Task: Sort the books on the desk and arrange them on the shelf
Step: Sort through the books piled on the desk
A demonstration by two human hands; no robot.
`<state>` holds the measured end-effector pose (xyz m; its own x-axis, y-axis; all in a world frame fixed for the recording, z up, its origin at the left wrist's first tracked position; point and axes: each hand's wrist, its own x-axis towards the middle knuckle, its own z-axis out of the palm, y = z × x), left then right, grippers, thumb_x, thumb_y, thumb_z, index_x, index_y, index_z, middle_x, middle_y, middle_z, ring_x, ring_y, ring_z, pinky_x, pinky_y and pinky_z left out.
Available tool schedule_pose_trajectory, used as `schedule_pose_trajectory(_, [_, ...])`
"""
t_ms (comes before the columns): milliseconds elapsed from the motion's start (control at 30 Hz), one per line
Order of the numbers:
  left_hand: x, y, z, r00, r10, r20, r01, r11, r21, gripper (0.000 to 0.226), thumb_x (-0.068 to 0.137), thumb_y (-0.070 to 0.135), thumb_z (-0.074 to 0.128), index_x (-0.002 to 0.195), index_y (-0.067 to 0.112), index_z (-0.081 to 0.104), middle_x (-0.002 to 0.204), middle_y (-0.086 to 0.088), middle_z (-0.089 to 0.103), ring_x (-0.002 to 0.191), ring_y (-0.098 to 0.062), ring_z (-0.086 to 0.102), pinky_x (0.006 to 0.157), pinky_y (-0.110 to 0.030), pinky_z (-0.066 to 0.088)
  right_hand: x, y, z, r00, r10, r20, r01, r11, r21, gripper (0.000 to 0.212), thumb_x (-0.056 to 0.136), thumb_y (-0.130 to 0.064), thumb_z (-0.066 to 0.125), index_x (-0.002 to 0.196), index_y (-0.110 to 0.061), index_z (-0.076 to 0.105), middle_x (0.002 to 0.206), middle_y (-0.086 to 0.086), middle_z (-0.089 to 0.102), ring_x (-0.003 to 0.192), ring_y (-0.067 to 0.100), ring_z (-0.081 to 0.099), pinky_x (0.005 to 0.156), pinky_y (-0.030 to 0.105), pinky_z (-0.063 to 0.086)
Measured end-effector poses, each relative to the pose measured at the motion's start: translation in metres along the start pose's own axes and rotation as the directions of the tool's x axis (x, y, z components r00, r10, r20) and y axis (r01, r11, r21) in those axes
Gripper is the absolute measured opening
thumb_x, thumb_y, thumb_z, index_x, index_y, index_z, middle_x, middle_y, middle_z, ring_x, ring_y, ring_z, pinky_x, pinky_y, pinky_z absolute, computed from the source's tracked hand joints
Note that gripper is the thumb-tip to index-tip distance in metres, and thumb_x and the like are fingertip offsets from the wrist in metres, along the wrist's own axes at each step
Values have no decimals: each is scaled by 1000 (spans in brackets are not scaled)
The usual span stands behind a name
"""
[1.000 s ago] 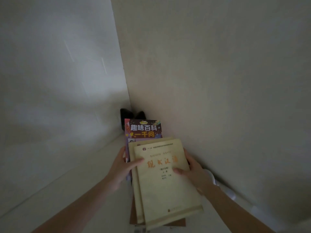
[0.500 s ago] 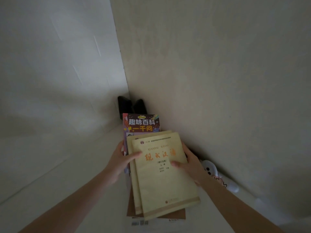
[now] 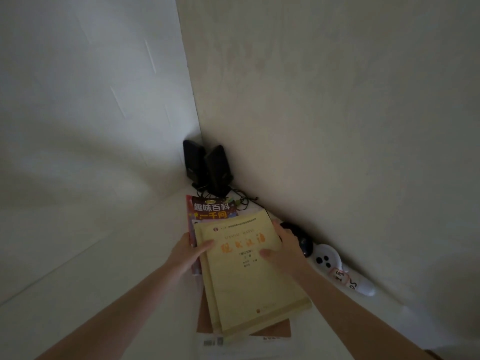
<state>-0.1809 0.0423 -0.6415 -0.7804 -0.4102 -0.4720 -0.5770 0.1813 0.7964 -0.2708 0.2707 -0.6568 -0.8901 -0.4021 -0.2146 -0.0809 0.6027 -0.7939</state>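
I see my left hand (image 3: 187, 255) and right hand (image 3: 285, 253) each gripping one side of the yellow book (image 3: 249, 279), which lies between them on a pile on the desk (image 3: 117, 294), so I think sorting has just begun and no shelf shows.

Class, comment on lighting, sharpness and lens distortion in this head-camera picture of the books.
Head view: dim, the white left wall brighter than the beige right wall. Head view: the wide-angle lens slants the wall corner. Head view: the big title on the purple picture book reads clearly; small print on the pale yellow paperback blurs.
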Motion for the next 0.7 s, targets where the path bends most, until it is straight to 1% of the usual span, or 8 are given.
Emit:
schedule_pose_trajectory(67, [-4, 3, -4, 998, -39, -52, 49, 975, 216, 98, 59, 76, 68, 136, 18, 46, 135, -8, 54, 126, -30, 49, 109, -44, 36, -3, -6, 0, 999, 22, -46, -26, 997, -69, 82, 79, -23, 73, 148, -19, 29, 143, 7, 34, 134, 28, 28, 109, 39, 28])
schedule_pose_trajectory(133, [-16, 19, -10, 986, -7, -168, 58, 951, 302, 86, 81, 56, 65, 146, 11, 31, 148, -15, 35, 139, -33, 27, 113, -41, 24, -4, -15, -3, 995, 6, -100, -18, 993, -116, 86, 83, -29, 72, 153, -22, 21, 153, 6, 24, 139, 27, 19, 113, 37, 20])
schedule_pose_trajectory(167, [-20, 27, -12, 984, 22, -179, 29, 961, 275, 85, 82, 51, 67, 146, 11, 30, 151, -15, 29, 141, -32, 22, 114, -42, 22, -5, -23, -6, 993, -7, -119, -8, 992, -122, 88, 85, -34, 71, 154, -24, 18, 156, 5, 20, 142, 27, 16, 114, 37, 17])
schedule_pose_trajectory(267, [-31, 56, -21, 978, 152, -144, -113, 963, 244, 87, 73, 52, 72, 143, 14, 36, 150, -12, 30, 141, -29, 21, 112, -41, 21, -8, -55, -15, 980, -116, -164, 100, 990, -104, 97, 77, -56, 70, 153, -32, 15, 160, 0, 12, 144, 25, 11, 116, 42, 14])
schedule_pose_trajectory(333, [-36, 75, -29, 964, 215, -153, -174, 954, 245, 89, 75, 47, 76, 147, 18, 30, 152, -11, 25, 142, -27, 19, 112, -41, 22, -11, -79, -23, 951, -227, -211, 222, 974, -50, 103, 69, -65, 69, 151, -37, 15, 160, -4, 9, 143, 20, 10, 115, 47, 17])
schedule_pose_trajectory(433, [-54, 103, -44, 903, 392, -178, -338, 902, 270, 91, 77, 40, 76, 149, 26, 23, 153, -4, 20, 142, -22, 16, 112, -40, 22, -19, -115, -38, 916, -319, -243, 335, 942, 28, 104, 72, -51, 78, 148, -47, 8, 159, -12, 4, 142, 13, 6, 114, 47, 19])
schedule_pose_trajectory(533, [-77, 128, -60, 819, 541, -189, -476, 826, 302, 97, 70, 44, 80, 148, 31, 24, 150, 0, 21, 141, -16, 17, 113, -37, 21, -29, -142, -54, 879, -386, -279, 408, 913, 21, 103, 70, -51, 79, 142, -55, 4, 158, -15, 4, 140, 9, 6, 113, 48, 21])
schedule_pose_trajectory(700, [-132, 165, -89, 710, 665, -233, -589, 742, 321, 89, 71, 39, 81, 145, 33, 30, 146, 7, 28, 137, -11, 25, 115, -39, 23, -61, -180, -82, 860, -440, -260, 469, 881, 62, 104, 71, -46, 81, 144, -51, 7, 152, -21, 7, 142, 8, 7, 112, 45, 23])
